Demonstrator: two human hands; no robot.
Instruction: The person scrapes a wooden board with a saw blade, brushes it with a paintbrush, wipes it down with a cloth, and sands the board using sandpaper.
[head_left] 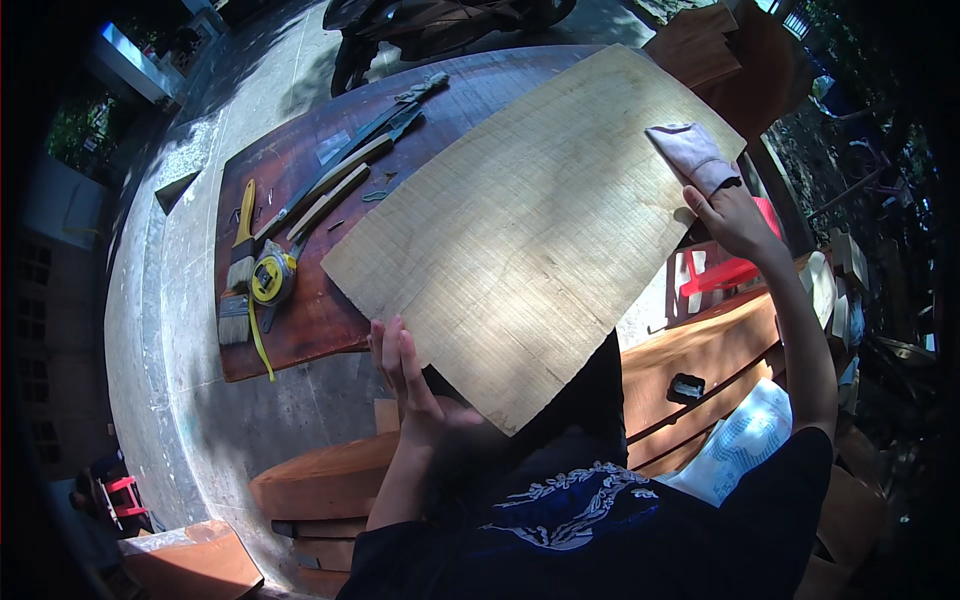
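A pale, rough-sawn wooden board lies at a slant, its far part over the dark red tabletop and its near corner by my body. My left hand grips the board's near left edge, fingers against the edge and thumb near the corner. At the far right end, my right hand presses a folded pinkish-grey sheet flat on the board. Whether that sheet is cloth or sandpaper, I cannot tell. The fingers under it are mostly hidden.
Left of the board lie a yellow tape measure, paintbrushes, and long tools with wooden handles. Reddish-brown wooden pieces are stacked to the right, near a red plastic stool. A motorbike stands beyond the table.
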